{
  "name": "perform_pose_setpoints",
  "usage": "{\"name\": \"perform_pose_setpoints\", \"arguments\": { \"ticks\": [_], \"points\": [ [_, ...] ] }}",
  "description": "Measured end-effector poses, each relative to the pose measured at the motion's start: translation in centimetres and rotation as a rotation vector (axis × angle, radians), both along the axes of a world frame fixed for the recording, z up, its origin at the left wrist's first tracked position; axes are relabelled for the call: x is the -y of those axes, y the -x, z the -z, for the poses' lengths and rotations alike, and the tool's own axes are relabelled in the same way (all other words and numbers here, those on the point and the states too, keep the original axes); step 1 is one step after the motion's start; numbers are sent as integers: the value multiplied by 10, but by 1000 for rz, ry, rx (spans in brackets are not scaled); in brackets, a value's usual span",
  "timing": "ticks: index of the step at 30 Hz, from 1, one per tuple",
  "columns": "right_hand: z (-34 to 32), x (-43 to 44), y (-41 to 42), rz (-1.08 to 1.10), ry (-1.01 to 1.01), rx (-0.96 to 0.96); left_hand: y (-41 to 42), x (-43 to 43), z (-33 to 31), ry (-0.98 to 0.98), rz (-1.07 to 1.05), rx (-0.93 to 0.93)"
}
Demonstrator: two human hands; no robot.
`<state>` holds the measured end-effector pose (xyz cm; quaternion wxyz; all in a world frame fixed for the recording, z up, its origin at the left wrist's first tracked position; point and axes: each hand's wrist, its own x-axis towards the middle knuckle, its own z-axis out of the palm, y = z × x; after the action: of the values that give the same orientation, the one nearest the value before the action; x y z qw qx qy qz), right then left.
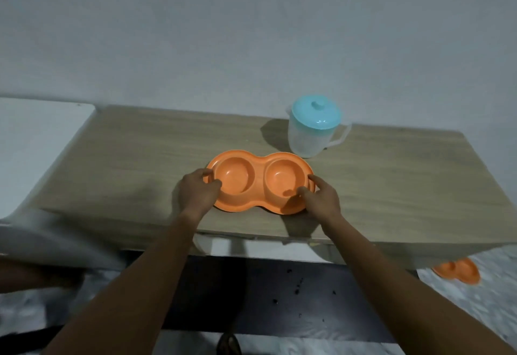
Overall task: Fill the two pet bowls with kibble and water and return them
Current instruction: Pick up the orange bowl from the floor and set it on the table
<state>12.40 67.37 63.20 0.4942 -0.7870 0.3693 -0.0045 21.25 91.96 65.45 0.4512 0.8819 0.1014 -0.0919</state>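
An orange double pet bowl rests on the wooden table, near its front edge. Both of its round wells look empty. My left hand grips the bowl's left rim, thumb on top. My right hand grips the right rim, thumb over the edge. Behind the bowl to the right stands a translucent pitcher with a teal lid, its handle pointing right. A second orange double bowl lies on the floor at the right, partly hidden by the table.
A white surface adjoins the table on the left. The wall rises right behind the table. Under the table lies a dark mat with scattered dark specks. A foot shows at the bottom edge.
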Motion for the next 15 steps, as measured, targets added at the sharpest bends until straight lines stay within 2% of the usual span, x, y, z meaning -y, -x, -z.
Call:
{"name": "perform_pose_setpoints", "arguments": {
  "ticks": [6, 15],
  "points": [
    [14, -14, -31, 61, 49, -31, -35, -5, 16, 21, -22, -17],
    [22, -29, -19, 89, 101, 38, -22, -14, 27, 14, 19, 52]
  ]
}}
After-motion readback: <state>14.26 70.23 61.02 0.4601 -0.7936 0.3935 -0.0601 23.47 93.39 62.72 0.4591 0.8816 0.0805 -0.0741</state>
